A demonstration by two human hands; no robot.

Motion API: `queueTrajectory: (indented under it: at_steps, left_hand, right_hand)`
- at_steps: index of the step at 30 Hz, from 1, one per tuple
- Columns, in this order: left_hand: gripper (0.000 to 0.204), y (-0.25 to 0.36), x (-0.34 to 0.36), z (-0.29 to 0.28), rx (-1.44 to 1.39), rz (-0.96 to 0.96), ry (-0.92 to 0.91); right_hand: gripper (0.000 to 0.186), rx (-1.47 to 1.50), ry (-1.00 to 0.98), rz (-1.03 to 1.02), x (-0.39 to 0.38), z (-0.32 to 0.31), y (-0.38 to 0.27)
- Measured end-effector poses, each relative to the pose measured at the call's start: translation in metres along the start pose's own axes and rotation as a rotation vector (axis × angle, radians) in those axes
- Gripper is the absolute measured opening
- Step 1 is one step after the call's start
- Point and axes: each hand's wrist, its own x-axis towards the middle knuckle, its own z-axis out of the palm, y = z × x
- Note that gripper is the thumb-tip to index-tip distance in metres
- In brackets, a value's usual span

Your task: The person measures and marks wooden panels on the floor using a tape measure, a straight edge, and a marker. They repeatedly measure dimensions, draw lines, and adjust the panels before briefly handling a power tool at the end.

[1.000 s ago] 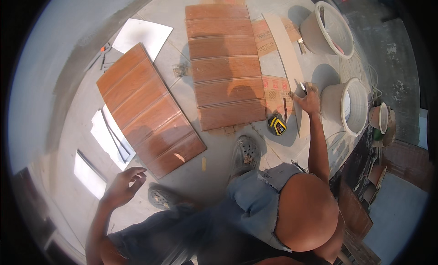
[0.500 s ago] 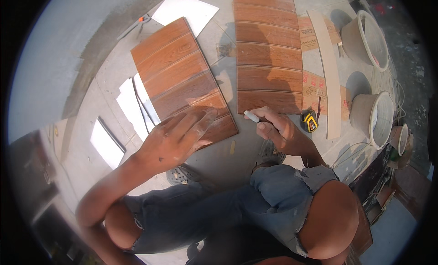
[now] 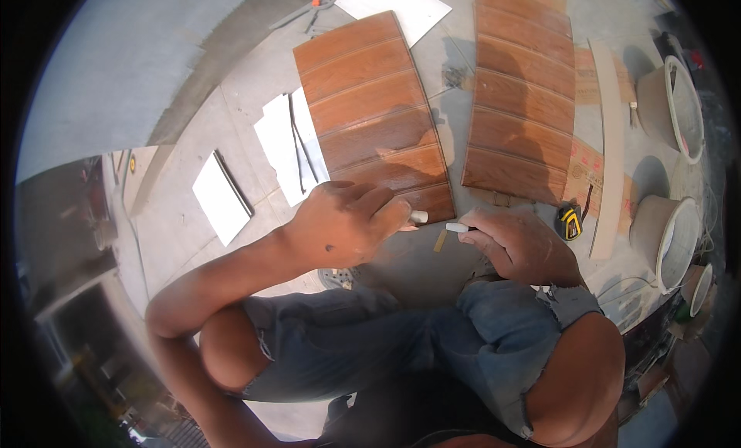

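My left hand pinches a small white cylindrical piece that looks like a marker cap. Facing it across a short gap, my right hand grips a white marker whose rest is hidden in the fingers. Both hands are above my knees. Just beyond the left hand lies a brown wood-look panel with grooves across it, its near edge partly behind that hand. A second such panel lies beyond the right hand.
A yellow and black tape measure sits right of the right hand, near a long beige strip and printed cardboard. Pale buckets stand at the right. White sheets lie left, and pliers at the far left.
My left hand has come off the panel and closed on the white piece near the marker. My right hand has turned inward with the marker. The whole view has shifted.
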Motion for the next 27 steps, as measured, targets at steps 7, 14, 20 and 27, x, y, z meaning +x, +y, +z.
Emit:
queueTrajectory:
  at_steps: [7, 14, 20, 27]
  left_hand:
    - [0.044, 0.013, 0.001, -0.003, -1.312, -0.605, -0.096]
    - [0.039, 0.03, 0.033, -0.004, -1.477, -0.448, -0.134]
    - [0.042, 0.033, 0.034, 0.004, -1.504, -0.494, -0.08]
    - [0.041, 0.034, 0.039, 0.008, -1.527, -0.488, -0.066]
  right_hand:
    - [0.016, 1.025, 0.552, -0.467, 0.014, -0.028, 0.001]
    - [0.016, 1.214, 0.66, -0.702, 0.05, -0.01, -0.031]
    - [0.015, 1.205, 0.68, -0.684, 0.051, -0.001, -0.028]
    - [0.011, 1.068, 0.641, -0.699, 0.066, 0.017, -0.023]
